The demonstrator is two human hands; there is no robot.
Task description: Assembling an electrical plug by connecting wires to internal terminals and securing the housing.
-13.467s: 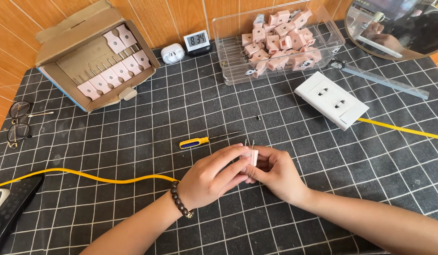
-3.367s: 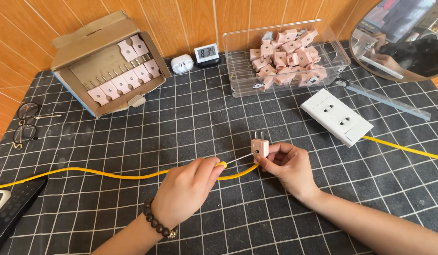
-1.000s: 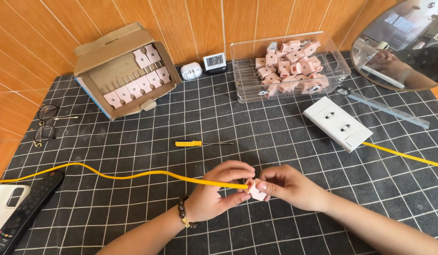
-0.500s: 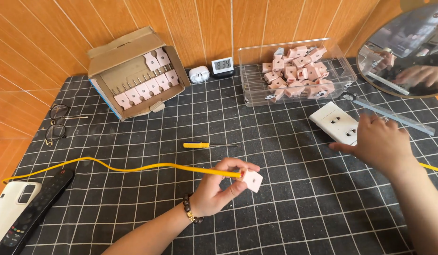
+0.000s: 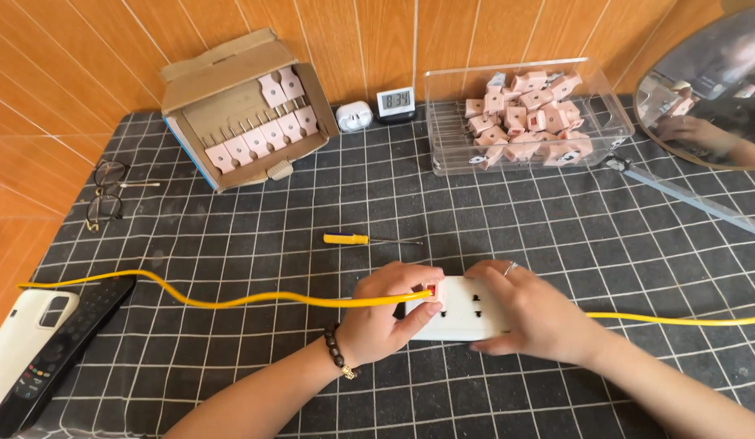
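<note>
One dark mat point(image 5: 231, 244) with a white grid covers the whole table, and everything sits on it. At the far right edge leans one round mirror point(image 5: 711, 89). Two containers stand along the back: one open cardboard box point(image 5: 239, 110) with roughly nine pink plugs stuck in rows, and one clear plastic bin point(image 5: 528, 114) heaped with pink plugs, too jumbled to count. One white power strip point(image 5: 467, 313) lies near the front, between the person's two hands. The right hand point(image 5: 536, 313) lies flat over the strip's right end, fingers spread and pressing it down. The left hand point(image 5: 385, 313) has its fingers pinched together on one pink plug point(image 5: 430, 289) at the strip's left end, the plug touching the strip's face; whether its pins are in, I cannot tell. Two yellow cables show: one point(image 5: 190, 297) runs from the plug away to the left edge, the other point(image 5: 678, 319) leaves the strip toward the right. At the left front lie one black remote point(image 5: 64, 349) and one white phone point(image 5: 19, 349), side by side. One pair of glasses point(image 5: 105, 195) rests at the left edge, one clear ruler point(image 5: 686, 195) at the right, one yellow-handled screwdriver point(image 5: 365, 240) in the middle, and one small digital clock point(image 5: 393, 102) beside one small white round gadget point(image 5: 354, 116) at the back.
</note>
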